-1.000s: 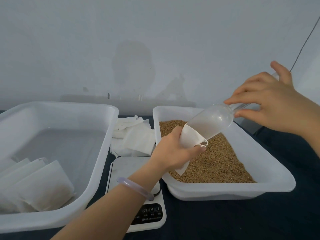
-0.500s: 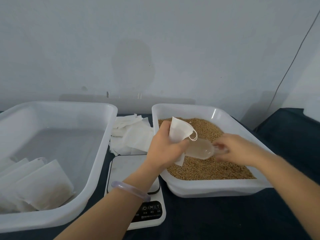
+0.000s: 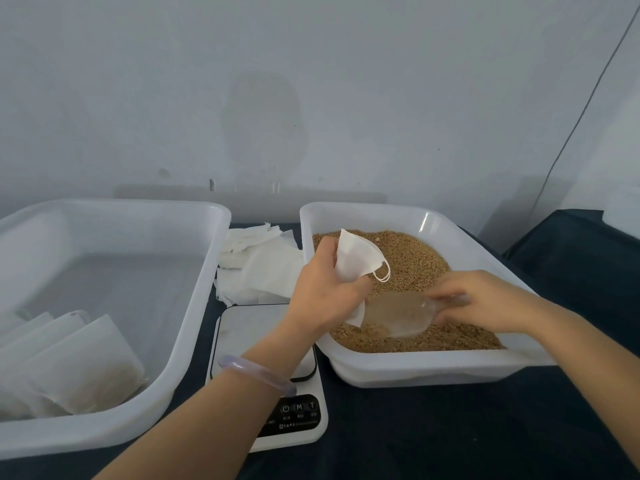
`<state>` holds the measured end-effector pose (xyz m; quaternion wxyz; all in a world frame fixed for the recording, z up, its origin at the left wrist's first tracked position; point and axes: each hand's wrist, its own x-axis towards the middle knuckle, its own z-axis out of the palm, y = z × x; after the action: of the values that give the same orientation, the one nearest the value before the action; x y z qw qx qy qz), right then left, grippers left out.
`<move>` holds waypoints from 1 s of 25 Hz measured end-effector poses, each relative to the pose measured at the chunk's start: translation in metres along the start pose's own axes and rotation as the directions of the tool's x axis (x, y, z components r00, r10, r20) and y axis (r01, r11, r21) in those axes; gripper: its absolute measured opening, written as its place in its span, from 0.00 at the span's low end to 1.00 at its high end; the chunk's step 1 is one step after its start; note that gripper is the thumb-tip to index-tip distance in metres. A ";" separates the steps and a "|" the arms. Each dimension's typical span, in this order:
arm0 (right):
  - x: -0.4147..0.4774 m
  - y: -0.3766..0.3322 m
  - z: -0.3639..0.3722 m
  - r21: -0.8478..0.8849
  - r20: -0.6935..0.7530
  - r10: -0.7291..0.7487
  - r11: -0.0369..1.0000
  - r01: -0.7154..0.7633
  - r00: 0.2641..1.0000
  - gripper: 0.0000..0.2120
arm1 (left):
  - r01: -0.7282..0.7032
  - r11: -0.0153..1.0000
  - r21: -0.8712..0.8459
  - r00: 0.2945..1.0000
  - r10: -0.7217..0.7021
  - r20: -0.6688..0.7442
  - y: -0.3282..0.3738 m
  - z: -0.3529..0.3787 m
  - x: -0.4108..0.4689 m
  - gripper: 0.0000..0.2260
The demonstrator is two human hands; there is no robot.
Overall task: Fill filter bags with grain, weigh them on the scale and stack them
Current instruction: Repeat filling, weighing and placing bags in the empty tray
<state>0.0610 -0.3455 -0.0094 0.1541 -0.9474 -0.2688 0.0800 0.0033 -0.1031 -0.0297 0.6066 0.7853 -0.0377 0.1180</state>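
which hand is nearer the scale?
Left. The left hand holds a filter bag just above the scale's far right corner; the right hand grips the scoop farther right, over the grain tray.

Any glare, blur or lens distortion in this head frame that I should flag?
Head view: a small glare streak on the grain tray's far wall; the clear scoop is hard to outline against the grain; the right hand looks slightly soft; wide-angle bowing curves the left tray's rim; lighting is flat, shadows faint.
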 end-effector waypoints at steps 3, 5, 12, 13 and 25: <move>-0.011 0.003 -0.018 0.061 -0.093 0.012 0.998 -0.007 0.996 0.15 | -0.024 1.000 0.011 1.000 0.025 -0.019 0.002 0.000 -0.002 0.20; -0.015 0.004 -0.033 0.053 -0.158 0.033 0.998 -0.025 0.987 0.15 | -0.030 1.000 0.008 0.999 0.030 0.012 0.003 0.001 -0.002 0.23; -0.019 -0.012 -0.085 0.053 -0.315 -0.061 0.995 0.082 0.947 0.16 | -0.028 0.994 0.109 0.998 0.022 0.058 0.005 0.000 -0.001 0.19; -0.020 -0.015 -0.091 0.042 -0.323 -0.083 0.994 0.102 0.943 0.16 | -0.026 0.994 0.110 0.998 0.019 0.063 0.005 -0.001 -0.001 0.19; -0.013 -0.044 -0.105 -0.543 -0.385 -0.372 0.831 0.119 0.845 0.39 | -0.046 0.971 0.233 0.987 0.009 0.158 0.007 0.000 0.001 0.24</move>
<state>0.0526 -0.3429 0.1047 -0.0260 -0.9001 -0.3573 -0.2481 0.0027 -0.1053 -0.0229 0.5024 0.8581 -0.0817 0.0682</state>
